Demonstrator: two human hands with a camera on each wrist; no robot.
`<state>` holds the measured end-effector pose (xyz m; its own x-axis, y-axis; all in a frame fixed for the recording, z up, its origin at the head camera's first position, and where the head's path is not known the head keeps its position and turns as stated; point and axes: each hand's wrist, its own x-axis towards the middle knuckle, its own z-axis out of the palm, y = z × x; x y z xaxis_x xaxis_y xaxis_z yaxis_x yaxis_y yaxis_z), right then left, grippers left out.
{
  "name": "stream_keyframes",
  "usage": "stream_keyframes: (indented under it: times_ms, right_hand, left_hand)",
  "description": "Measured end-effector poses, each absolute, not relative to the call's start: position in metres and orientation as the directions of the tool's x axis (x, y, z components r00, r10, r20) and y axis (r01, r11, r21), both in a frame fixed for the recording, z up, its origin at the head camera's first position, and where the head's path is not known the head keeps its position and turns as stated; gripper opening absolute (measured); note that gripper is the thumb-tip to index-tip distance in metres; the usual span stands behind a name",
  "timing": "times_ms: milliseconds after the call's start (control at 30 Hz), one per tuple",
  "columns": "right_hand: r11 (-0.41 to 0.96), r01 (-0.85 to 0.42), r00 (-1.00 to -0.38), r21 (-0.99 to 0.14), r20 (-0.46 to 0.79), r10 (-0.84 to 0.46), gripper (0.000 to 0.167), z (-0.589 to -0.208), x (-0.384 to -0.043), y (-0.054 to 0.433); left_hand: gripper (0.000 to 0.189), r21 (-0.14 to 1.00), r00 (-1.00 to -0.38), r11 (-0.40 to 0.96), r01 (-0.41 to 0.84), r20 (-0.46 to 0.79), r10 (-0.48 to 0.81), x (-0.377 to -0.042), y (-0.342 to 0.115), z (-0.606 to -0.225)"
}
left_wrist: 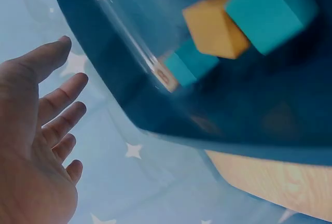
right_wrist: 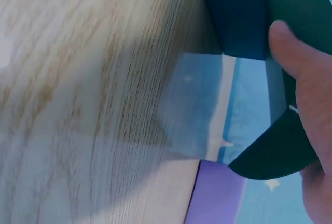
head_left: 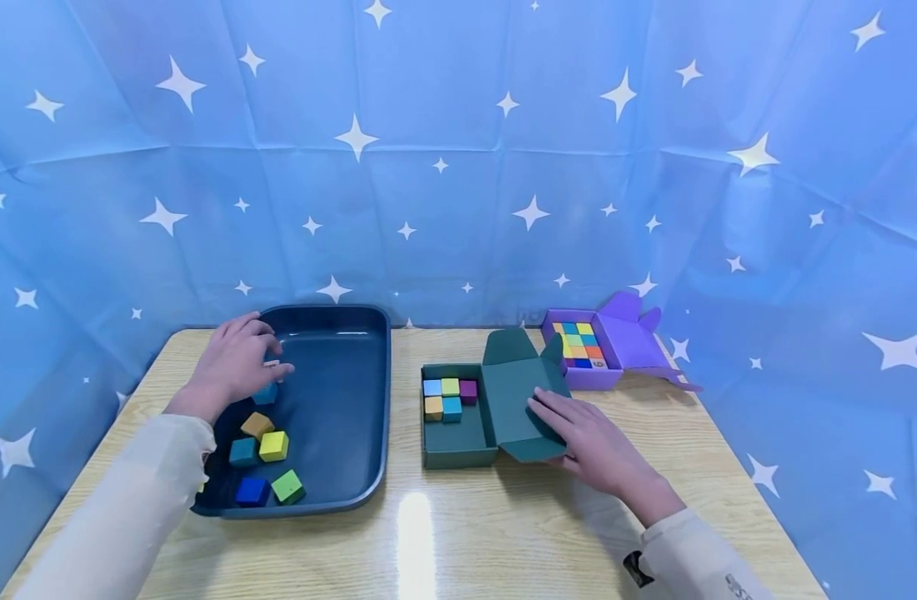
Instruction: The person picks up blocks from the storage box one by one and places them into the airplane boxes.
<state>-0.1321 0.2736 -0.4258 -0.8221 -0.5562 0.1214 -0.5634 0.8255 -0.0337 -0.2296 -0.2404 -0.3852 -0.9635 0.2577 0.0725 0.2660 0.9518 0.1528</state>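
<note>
My left hand (head_left: 237, 358) hovers over the far left part of a dark blue tray (head_left: 331, 417), fingers spread and nothing held. Below it a teal block (head_left: 265, 393) is partly hidden; the left wrist view shows a wooden face marked 8 on a teal block (left_wrist: 189, 63). To the right stands a dark green box (head_left: 458, 458) with several coloured blocks at its far side, among them a purple block (head_left: 468, 392). My right hand (head_left: 589, 437) grips the box's raised lid (head_left: 514, 400), fingers on its inner face and thumb on the underside.
Nearer in the tray lie an orange block (head_left: 258, 426), a yellow block (head_left: 274, 446), a blue block (head_left: 253, 492) and a green block (head_left: 288, 487). An open purple box (head_left: 593, 379) full of blocks stands behind the green lid. A starry blue curtain (head_left: 443, 233) borders the wooden table (head_left: 353, 550).
</note>
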Motion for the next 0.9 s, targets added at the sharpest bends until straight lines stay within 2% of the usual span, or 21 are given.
stream_keyframes:
  times_ms: [200,367,567,900]
  right_hand:
    - [0.831,-0.542,-0.840,-0.124,0.099,-0.533,0.088,-0.429,-0.134,0.274]
    - [0.821,-0.539,-0.842,-0.185,0.086,-0.533,0.081,-0.427,-0.133,0.271]
    - [0.817,-0.539,-0.841,-0.205,0.073,-0.536,0.076,-0.425,-0.132,0.269]
    - [0.808,-0.557,-0.830,-0.192,0.080,-0.553,0.071,-0.429,-0.130,0.269]
  left_hand:
    - [0.042,0.170,-0.973,0.958,0.229,0.031,0.227,-0.227,-0.253,-0.391]
    - [0.047,0.166,-0.975,0.960,0.224,0.023,0.223,-0.227,-0.259,-0.394]
    - [0.049,0.163,-0.975,0.962,0.221,0.018,0.221,-0.228,-0.261,-0.395]
    - [0.042,0.079,-0.971,0.967,0.240,0.005,0.241,-0.229,-0.261,-0.406]
